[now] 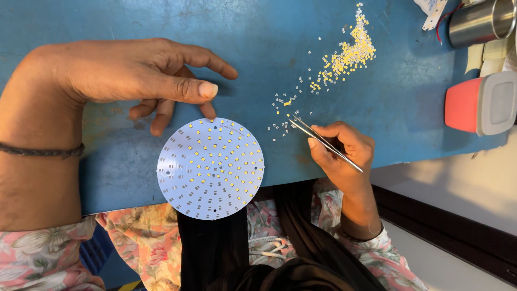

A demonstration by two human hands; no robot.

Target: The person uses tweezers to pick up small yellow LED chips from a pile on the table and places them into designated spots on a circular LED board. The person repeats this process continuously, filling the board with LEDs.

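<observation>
tweezers (323,143): thin bright metal, long axis running upper left to lower right, tips toward loose chips (344,54) | right hand (342,151): closed around tweezers | left hand (140,75): fingers loosely curled, holding nothing, fingertip touching top rim of round white board (210,168) (flat disc dotted with small yellow squares) | blue counter (409,102): worn, scuffed

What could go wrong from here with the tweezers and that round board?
The round board overhangs the blue table's near edge, steadied only by left hand fingertips; it might tip. The right hand holds tweezers amid scattered tiny chips; a sleeve or wrist may sweep them away.
</observation>
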